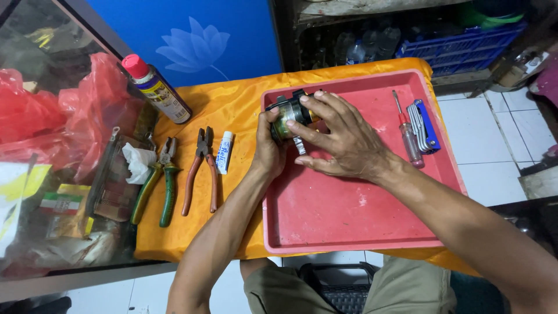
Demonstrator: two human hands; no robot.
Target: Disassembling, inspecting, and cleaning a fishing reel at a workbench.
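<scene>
— Two hands are kept on the fishing reel (290, 116), which is held above the far left corner of the red tray (349, 227).

— How is it gripped?

— The left hand (268, 152) is wrapped around the reel body, fingers clamped on it; the right hand (343, 136) is laid over its side, fingers spread and pressing.

— What should be minded?

— The reel is best kept over the tray, so loose parts are caught. The screwdriver (407, 132) and hex key set (423, 125) lie by the far right edge.
</scene>
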